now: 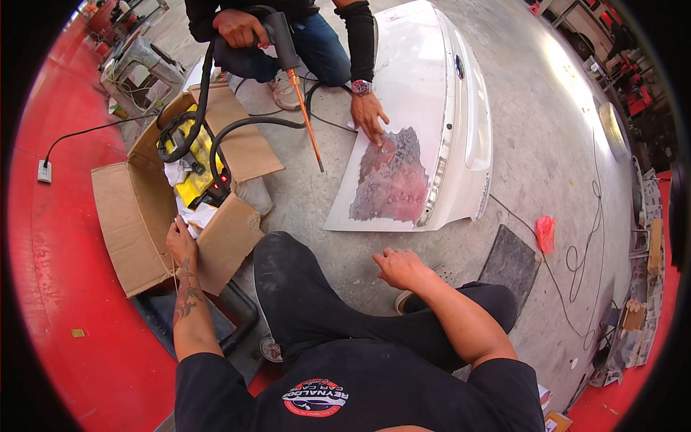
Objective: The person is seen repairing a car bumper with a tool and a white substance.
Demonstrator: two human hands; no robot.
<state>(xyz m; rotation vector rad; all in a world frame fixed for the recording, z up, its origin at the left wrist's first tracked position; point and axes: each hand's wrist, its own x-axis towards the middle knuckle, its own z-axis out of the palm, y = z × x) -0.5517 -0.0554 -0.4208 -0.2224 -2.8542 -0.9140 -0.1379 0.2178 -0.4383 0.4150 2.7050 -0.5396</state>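
My left hand [181,243] is at the near edge of an opened cardboard box [133,216], its fingers closed beside white paper or plastic [197,219]; what they grip is hard to make out. Inside the box sits a yellow machine [196,183] with red lit digits and thick black cables. My right hand [403,269] is held out over my bent leg, loosely curled and holding nothing. Beyond it lies a white car body panel [403,72] with a sanded grey and reddish patch [394,176].
Opposite me a crouching person grips a black gun-shaped tool [281,39] with a long copper rod; their other hand [368,115] touches the panel. A dark mat [509,258], a red plastic bag [545,235] and loose cables lie at right. A stool [140,68] stands far left.
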